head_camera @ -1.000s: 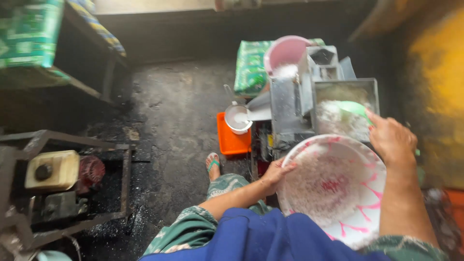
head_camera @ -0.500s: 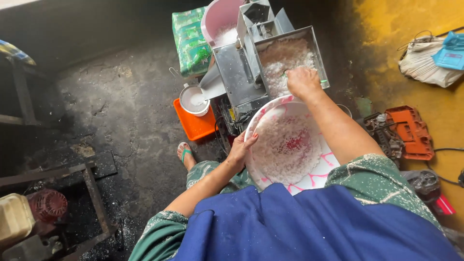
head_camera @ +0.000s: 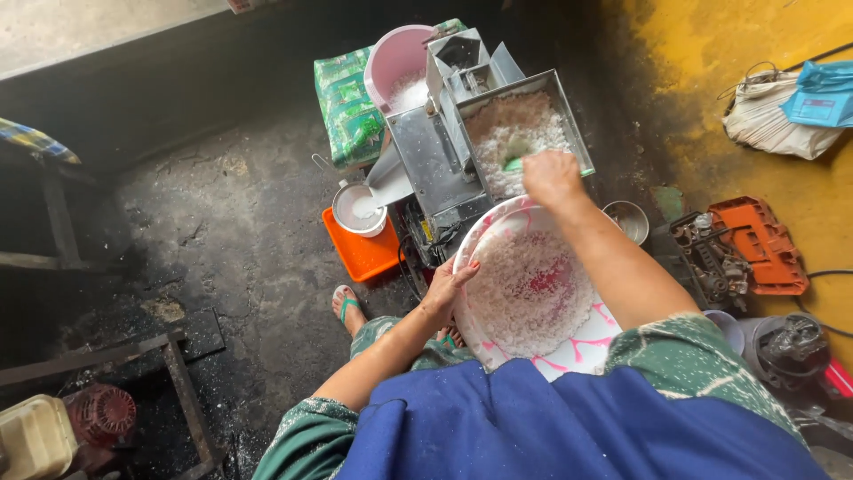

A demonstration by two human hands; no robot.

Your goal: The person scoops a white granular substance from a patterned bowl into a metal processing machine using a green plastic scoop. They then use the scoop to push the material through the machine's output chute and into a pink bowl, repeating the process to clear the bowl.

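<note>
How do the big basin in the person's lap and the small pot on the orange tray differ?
The white basin is wide, with pink markings; the small pot is much smaller and plain metal. The basin is tilted toward the metal machine, gripped by the left hand; the pot sits level on the orange tray, untouched. The basin holds loose white shreds; the pot holds smooth white contents. Both are round and open-topped.

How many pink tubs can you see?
2. One big pink-patterned basin of white shreds, held at its rim by the left hand; one pink bucket behind the metal machine.
</note>
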